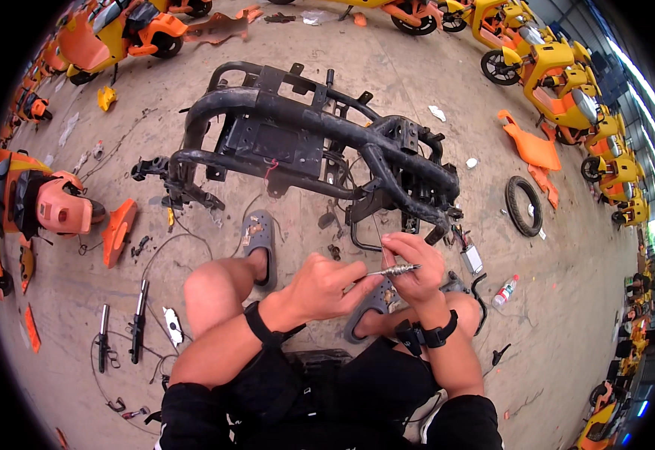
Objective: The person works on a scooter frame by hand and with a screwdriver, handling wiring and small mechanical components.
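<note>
Above my knees, both hands meet at a slim silvery metal piece (401, 269) with a rough, ridged surface; its exact kind is too small to tell. My left hand (316, 286) pinches its thin left end between thumb and fingertips. The fingers of my right hand (419, 271) are curled round its thicker part. A thin wire or line runs up from the right fingers toward a black tubular scooter frame (282, 112). This frame lies on the floor just beyond my hands and touches neither of them.
Two shock absorbers (139, 322) and loose cables lie at the left. On the right are a plastic bottle (506, 291), a white box (472, 259), a black tyre (523, 206) and an orange panel (531, 144). Rows of yellow-orange scooters (560, 97) stand around.
</note>
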A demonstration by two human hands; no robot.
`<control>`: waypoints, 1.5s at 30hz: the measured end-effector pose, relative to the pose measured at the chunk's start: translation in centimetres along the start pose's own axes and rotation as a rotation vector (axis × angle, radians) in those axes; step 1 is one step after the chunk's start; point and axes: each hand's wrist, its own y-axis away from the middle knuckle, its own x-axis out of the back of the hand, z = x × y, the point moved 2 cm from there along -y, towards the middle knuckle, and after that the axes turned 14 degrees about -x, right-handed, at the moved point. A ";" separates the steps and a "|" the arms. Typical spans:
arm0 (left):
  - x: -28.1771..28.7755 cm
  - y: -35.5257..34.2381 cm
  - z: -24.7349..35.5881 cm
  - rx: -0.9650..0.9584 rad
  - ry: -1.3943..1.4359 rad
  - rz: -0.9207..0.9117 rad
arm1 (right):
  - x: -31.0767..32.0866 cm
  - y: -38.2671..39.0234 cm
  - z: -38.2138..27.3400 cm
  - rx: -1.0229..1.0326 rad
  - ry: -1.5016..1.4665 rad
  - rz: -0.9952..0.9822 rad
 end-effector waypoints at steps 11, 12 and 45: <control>0.1 0.1 -0.1 0.011 -0.011 -0.018 | -0.2 -0.3 0.0 0.090 0.071 -0.071; 0.1 0.1 -0.1 0.020 -0.008 -0.022 | -0.3 -0.3 0.1 0.079 0.062 -0.061; 4.5 -0.2 -1.4 -0.003 0.006 -0.146 | -2.5 -1.0 -0.2 0.041 -0.102 0.015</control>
